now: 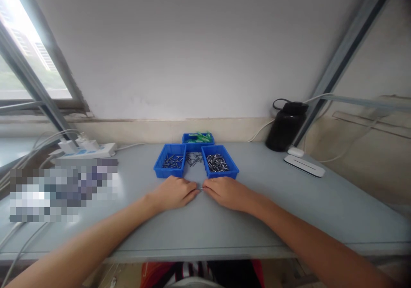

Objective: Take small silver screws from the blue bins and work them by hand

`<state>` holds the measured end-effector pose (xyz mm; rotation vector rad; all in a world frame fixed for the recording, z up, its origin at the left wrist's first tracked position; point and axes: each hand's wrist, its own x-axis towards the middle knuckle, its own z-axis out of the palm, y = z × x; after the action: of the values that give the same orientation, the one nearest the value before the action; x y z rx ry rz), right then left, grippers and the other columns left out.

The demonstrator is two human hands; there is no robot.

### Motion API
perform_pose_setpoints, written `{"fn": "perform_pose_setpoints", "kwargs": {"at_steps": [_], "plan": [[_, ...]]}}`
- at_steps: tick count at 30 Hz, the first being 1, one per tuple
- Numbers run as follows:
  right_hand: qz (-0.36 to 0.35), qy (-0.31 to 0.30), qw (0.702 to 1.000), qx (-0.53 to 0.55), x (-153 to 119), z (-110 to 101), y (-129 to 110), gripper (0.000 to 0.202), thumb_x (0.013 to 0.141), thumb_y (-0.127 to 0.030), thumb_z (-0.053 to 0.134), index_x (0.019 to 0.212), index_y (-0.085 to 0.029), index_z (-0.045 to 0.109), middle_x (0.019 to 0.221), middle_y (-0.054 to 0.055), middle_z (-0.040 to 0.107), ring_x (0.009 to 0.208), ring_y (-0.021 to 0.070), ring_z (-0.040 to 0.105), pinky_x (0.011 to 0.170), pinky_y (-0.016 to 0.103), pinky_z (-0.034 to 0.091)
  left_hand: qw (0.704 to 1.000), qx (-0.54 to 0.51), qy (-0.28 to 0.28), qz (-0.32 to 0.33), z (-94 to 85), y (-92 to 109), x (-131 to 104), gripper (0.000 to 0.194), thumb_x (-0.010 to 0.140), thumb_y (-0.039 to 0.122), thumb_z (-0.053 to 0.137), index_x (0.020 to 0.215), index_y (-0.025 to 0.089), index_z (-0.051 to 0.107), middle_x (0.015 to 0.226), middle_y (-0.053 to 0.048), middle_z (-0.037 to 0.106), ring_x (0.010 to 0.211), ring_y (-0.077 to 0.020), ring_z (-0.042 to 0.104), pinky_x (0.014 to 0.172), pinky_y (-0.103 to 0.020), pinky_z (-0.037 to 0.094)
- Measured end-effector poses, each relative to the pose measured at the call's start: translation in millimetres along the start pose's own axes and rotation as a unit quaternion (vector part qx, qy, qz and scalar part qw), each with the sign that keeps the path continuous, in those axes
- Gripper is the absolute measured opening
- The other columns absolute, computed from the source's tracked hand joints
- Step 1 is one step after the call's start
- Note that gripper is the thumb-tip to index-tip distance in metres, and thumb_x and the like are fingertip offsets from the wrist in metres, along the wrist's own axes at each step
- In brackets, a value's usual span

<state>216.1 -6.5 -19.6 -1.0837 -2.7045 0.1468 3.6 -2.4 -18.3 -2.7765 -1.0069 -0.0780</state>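
My left hand (175, 192) and my right hand (226, 191) meet near the middle of the grey table, fingertips pinched a short way apart. A tiny, shiny piece (201, 188) shows between them, too small to name. Just beyond my left hand is a blue bin (169, 173) with dark, thin metal pieces. Another blue bin (221, 175), holding many short metal pieces, stands just behind my right hand. Several thin pieces (194, 158) lie loose on the table between the two bins. Behind them, a third blue bin (198, 144) holds green items.
A black bottle (285, 126) stands at the back right, near a white flat device (304, 166) and a small white case (295, 152). On the left are a power strip (105, 150) with plugs, cables and a blurred-out area.
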Motion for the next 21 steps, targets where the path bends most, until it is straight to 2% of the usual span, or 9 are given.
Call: {"fn": "perform_pose_setpoints", "kwargs": {"at_steps": [5,14,18,21], "plan": [[0.011,-0.002,1.0,-0.009,0.5,-1.8,0.2,0.021,0.096,-0.029,0.042,0.084,-0.019,0.056,0.079,0.002,0.065,0.073,0.0163,0.062,0.06,0.026,0.035,1.0,0.011,-0.005,-0.002,-0.1,1.6,-0.4,0.037,0.099,0.034,0.028,0.083,0.018,0.057,0.07,-0.004,0.066,0.063,-0.0183,0.065,0.054,-0.026,0.042],[0.0,-0.001,1.0,-0.015,-0.6,0.6,1.5,0.025,0.098,-0.026,0.037,0.084,-0.018,0.057,0.084,0.004,0.067,0.078,0.0173,0.063,0.067,0.026,0.038,1.0,0.0,0.002,-0.007,0.0,0.6,0.0,0.04,0.098,0.039,0.029,0.081,0.018,0.058,0.068,-0.005,0.066,0.062,-0.0191,0.064,0.056,-0.026,0.044],[0.009,-0.009,1.0,-0.015,-0.4,-1.3,-1.0,0.027,0.098,-0.027,0.037,0.084,-0.018,0.057,0.084,0.005,0.067,0.078,0.0177,0.063,0.066,0.026,0.037,1.0,0.006,-0.001,-0.011,-0.2,0.7,0.1,0.04,0.099,0.036,0.026,0.083,0.017,0.058,0.068,-0.005,0.066,0.061,-0.0196,0.064,0.055,-0.027,0.044],[0.019,-0.009,1.0,-0.013,-0.8,-3.2,-2.4,0.023,0.097,-0.03,0.039,0.091,-0.018,0.057,0.083,0.005,0.068,0.077,0.0184,0.064,0.062,0.026,0.035,1.0,0.008,-0.014,-0.011,-0.8,1.1,0.2,0.041,0.1,0.037,0.023,0.086,0.018,0.058,0.07,-0.005,0.066,0.062,-0.0201,0.064,0.057,-0.028,0.045]]}}
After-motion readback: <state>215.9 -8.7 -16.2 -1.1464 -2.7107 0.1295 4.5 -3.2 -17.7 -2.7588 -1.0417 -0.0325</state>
